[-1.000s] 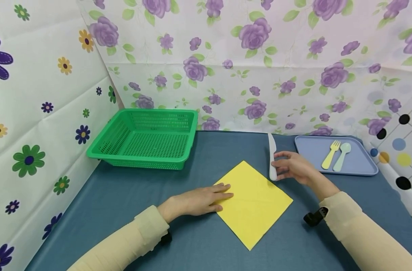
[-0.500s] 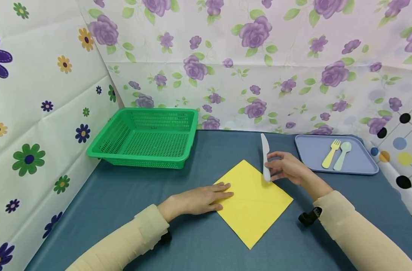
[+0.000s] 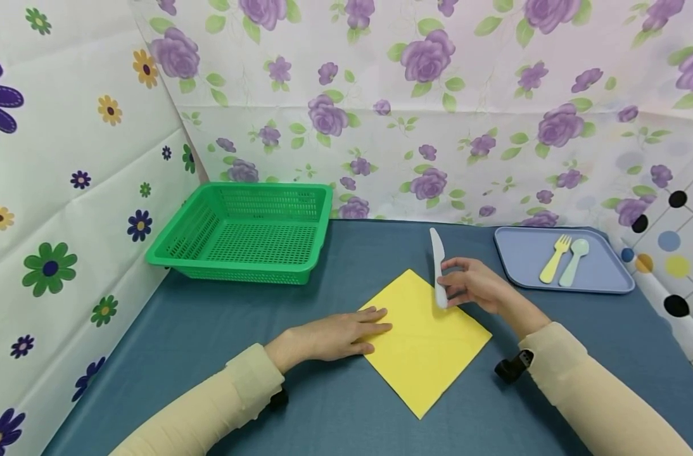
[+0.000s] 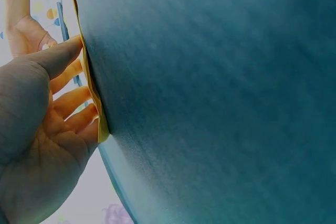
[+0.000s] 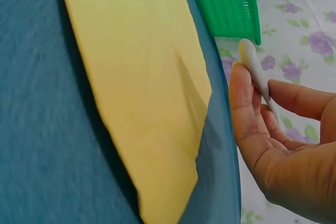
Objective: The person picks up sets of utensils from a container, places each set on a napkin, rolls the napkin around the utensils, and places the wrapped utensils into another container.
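Observation:
A yellow square napkin (image 3: 423, 348) lies on the blue tablecloth, turned with one corner toward me. On its left corner rests my left hand (image 3: 329, 335), fingers spread and straight; the left wrist view shows its fingertips (image 4: 79, 100) against the napkin's edge. My right hand (image 3: 474, 285) pinches a pale plastic knife (image 3: 439, 269) by the handle, blade pointing away. That knife (image 5: 254, 66) sits between thumb and fingers in the right wrist view, raised over the napkin's upper right side, where its shadow falls.
At the back left stands a green plastic basket (image 3: 309, 269). A blue-grey tray (image 3: 514, 253) at the back right carries a yellow fork (image 3: 554, 258) and a mint-green spoon (image 3: 574, 261). Flowered sheets (image 3: 381, 152) hang behind and at the left of the table.
My right hand has carried the knife leftward, from beside the napkin to above its upper right side, and the knife tilts more to the left. The left hand stays put.

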Tool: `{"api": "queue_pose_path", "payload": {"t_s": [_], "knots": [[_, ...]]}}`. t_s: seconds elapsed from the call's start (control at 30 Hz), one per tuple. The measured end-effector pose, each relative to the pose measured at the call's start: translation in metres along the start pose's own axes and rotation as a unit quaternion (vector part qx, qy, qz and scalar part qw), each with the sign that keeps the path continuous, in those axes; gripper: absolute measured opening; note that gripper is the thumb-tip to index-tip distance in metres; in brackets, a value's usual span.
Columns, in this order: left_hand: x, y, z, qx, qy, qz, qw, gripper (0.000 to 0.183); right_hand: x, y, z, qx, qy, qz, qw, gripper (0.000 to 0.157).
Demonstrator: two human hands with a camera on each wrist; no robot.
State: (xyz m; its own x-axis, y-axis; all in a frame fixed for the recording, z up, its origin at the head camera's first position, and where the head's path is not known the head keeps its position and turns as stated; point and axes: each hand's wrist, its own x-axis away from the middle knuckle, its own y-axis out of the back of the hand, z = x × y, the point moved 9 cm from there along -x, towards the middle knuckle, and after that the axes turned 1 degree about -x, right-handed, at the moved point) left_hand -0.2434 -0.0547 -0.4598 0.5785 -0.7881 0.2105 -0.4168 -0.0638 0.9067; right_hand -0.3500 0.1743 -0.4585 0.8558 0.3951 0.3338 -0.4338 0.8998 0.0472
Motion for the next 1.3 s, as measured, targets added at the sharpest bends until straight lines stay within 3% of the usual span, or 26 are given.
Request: {"api": "queue_pose_path", "payload": {"t_s": [0.37, 0.67, 1.3], "knots": [[0.001, 0.001, 0.002, -0.006, 0.003, -0.007, 0.9999, 0.055, -0.006, -0.012, -0.002, -0.008, -0.003, 0.006, 1.0, 0.042], [0.003, -0.002, -0.003, -0.06, -0.019, 0.005, 0.998, 0.056, -0.01, -0.022, -0.002, 0.003, 0.001, 0.012, 1.0, 0.044], [0.003, -0.008, 0.001, -0.058, -0.014, 0.025, 0.9979, 0.058, -0.015, -0.034, -0.003, 0.001, -0.001, 0.027, 1.0, 0.044]]}}
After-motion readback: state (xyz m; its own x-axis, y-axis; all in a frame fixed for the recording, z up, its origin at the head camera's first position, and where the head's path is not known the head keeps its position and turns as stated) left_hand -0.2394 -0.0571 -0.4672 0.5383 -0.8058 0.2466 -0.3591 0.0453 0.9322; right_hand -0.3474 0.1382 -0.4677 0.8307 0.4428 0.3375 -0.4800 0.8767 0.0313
